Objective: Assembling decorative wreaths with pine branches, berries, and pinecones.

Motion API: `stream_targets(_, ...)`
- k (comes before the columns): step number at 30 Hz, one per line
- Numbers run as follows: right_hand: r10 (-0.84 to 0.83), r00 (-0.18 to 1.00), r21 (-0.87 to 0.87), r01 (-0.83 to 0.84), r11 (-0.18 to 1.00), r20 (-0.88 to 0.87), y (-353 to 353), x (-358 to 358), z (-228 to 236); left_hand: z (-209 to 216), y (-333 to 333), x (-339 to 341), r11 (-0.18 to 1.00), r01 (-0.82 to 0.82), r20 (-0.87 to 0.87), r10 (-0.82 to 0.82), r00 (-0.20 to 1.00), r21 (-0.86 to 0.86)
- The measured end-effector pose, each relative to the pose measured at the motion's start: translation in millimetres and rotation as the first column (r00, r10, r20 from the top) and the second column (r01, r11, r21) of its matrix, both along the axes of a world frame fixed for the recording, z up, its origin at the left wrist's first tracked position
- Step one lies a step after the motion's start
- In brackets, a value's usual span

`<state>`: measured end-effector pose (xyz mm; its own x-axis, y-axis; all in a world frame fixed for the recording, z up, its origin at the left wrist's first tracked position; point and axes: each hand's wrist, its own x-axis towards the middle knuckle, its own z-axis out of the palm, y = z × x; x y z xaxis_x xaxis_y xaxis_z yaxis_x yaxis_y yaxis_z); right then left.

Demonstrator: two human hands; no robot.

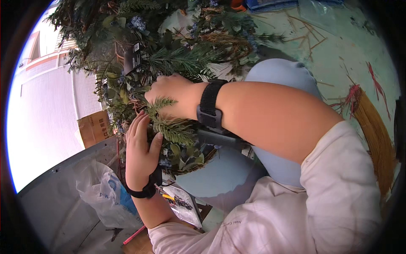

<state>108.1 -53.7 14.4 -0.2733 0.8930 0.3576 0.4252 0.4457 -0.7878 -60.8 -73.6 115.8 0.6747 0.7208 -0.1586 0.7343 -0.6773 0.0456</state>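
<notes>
A wreath of artificial greenery (179,131) with pine sprigs, rounded leaves and blue berry clusters lies against my lap. My left hand (141,142) touches its left side, fingers stretched upward and thumb apart. Just above and to the right, my right hand (171,93) reaches in from the right with its fingers curled down into the foliage. Leaves hide whatever those fingers grip. A pine sprig (173,129) sticks out below the right hand, across the wreath. Beyond the hands, a black tag (132,59) hangs among the stems.
More greenery with blue berries (138,23) fills the far side. A straw bundle (374,135) tied with red strands lies on the floor at right, near scattered sticks (311,36). At left are a cardboard box (94,128) and a plastic bag (101,190).
</notes>
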Motion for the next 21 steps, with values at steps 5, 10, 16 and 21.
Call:
stream_targets(5,-0.042,0.999,0.044,0.041,0.998,0.028,3,-1,-9,7,23,-21,0.889,-0.183,0.233,0.301,0.925,-0.419)
stream_targets(10,-0.006,0.997,-0.066,0.011,0.998,0.073,13,-5,-10,18,28,-5,0.98,-0.017,0.051,0.028,0.998,-0.199)
stream_targets(16,0.068,0.49,-0.157,-0.404,0.901,-0.869,30,-33,-58,14,32,22,0.993,0.048,-0.182,-0.066,0.981,-0.104)
stream_targets(21,0.012,0.991,-0.05,-0.019,0.999,-0.133,0,12,-1,-1,32,16,0.997,0.001,0.011,0.0,1.0,-0.084)
